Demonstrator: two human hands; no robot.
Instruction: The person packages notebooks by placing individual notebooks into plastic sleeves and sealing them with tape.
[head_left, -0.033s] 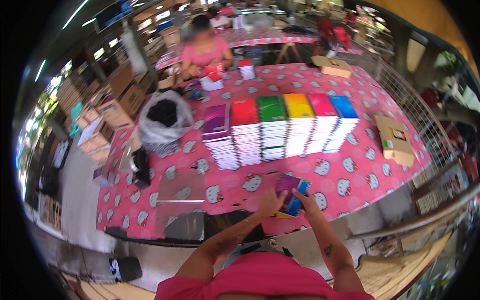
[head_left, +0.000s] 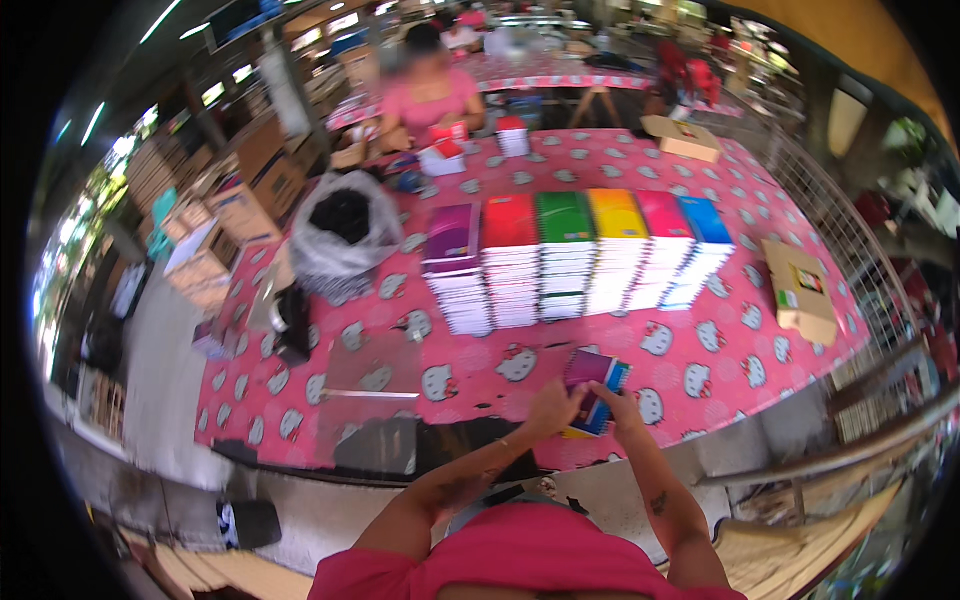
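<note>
A small stack of spiral notebooks (head_left: 588, 370) lies near the front edge of the table, with a purple cover on top and blue and yellow ones showing at its sides. My left hand (head_left: 556, 408) grips its left side, thumb over the cover. On the opposite side my right hand (head_left: 622, 408) closes around the edge, its thumb also on top, close to the left thumb. The fingers underneath are hidden. Beyond my hands stands a row of tall notebook piles, among them purple (head_left: 453, 235), green (head_left: 566, 218), yellow (head_left: 617, 213) and blue (head_left: 705, 220).
The pink patterned tablecloth (head_left: 470, 360) covers the table. A plastic bag with black contents (head_left: 345, 230) and a clear sheet (head_left: 370, 385) lie at the left. Cardboard boxes (head_left: 798, 290) lie on the right side. Across the table sits a person in pink (head_left: 430, 97) with red notebooks.
The view has shifted slightly, so the table's things appear further right. My thumbs have come closer together on the notebooks, which stay in about the same place.
</note>
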